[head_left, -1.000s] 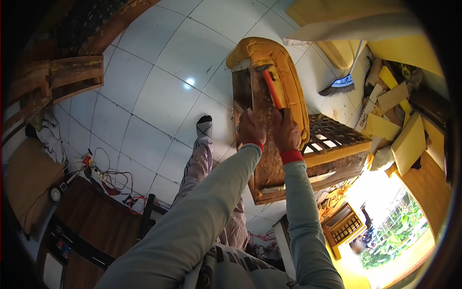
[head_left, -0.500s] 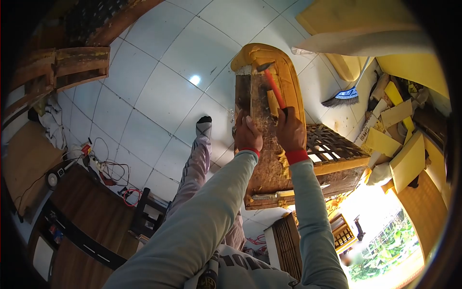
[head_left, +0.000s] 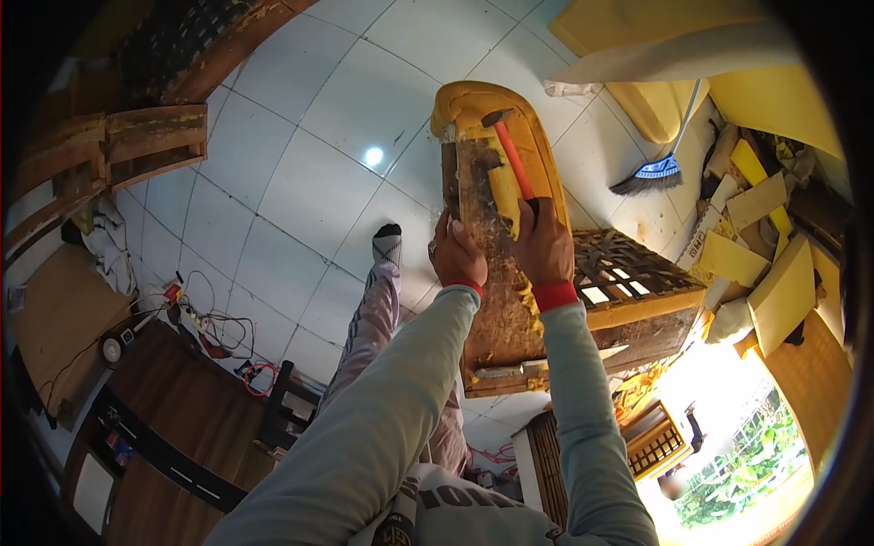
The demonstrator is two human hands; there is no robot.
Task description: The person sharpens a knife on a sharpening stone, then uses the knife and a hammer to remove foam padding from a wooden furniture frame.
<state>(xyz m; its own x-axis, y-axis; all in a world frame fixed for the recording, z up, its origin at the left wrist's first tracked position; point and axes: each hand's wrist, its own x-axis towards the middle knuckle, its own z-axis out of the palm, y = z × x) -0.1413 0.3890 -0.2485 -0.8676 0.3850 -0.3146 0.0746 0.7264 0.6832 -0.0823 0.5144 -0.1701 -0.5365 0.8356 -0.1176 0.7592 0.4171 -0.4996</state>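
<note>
A worn wooden chair frame (head_left: pixel 496 318) with a yellow padded armrest (head_left: pixel 537 136) stands in front of me. My right hand (head_left: pixel 546 244) is wrapped round the dark handle end of a hammer (head_left: pixel 512 155), whose red shaft points away from me and whose head is over the armrest's far end. At the frame's left edge is my left hand (head_left: pixel 458 253), its fingers bent against the wood. Whether it grips the edge or a small object there is hidden. Black webbing (head_left: pixel 619 264) covers the frame's right part.
A blue broom (head_left: pixel 651 173) and a pile of foam and cardboard scraps (head_left: pixel 742 218) lie to the right. Cables (head_left: pixel 214 323) and a dark wooden cabinet (head_left: pixel 173 409) are at the lower left. Another wooden frame (head_left: pixel 155 146) stands at the upper left. A blurred person is near the bright doorway.
The chair frame has shifted and turned slightly in view. My left hand has moved a little left and down along its edge. The hammer stays in my right hand, its head slightly higher.
</note>
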